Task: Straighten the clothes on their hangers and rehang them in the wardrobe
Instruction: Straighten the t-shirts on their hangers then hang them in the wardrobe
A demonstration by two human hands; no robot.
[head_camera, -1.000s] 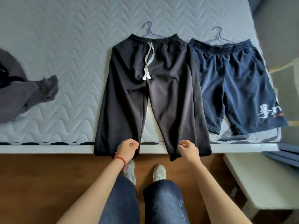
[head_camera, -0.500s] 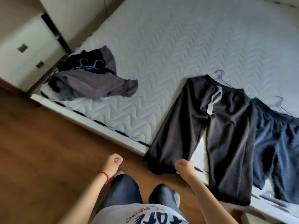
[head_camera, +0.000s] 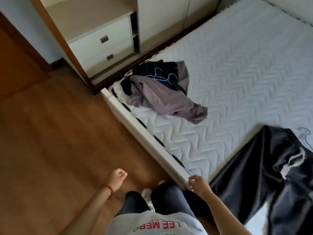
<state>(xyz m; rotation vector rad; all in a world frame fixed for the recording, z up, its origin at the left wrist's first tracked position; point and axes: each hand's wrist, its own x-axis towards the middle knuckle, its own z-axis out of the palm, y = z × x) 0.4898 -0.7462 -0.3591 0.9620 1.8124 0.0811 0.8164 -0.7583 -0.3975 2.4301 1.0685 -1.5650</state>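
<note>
Your left hand (head_camera: 117, 177) hangs over the wooden floor (head_camera: 50, 141) with its grip loosely curled and holding nothing, and your right hand (head_camera: 197, 184) hovers at the bed frame's edge (head_camera: 147, 141), its grip relaxed and empty too. The black trousers (head_camera: 264, 168) lie flat on the mattress (head_camera: 237, 68) just beside your right hand, a pale hanger hook (head_camera: 304, 133) showing at their waistband. A crumpled grey garment (head_camera: 162, 99) with blue hangers (head_camera: 160, 76) sits heaped near the mattress corner by the wardrobe drawers (head_camera: 103, 46).

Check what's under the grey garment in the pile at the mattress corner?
Under the grey garment a black garment shows, with light blue hangers lying on it. Whatever else the grey cloth covers cannot be seen. The pile sits on the mattress.
</note>
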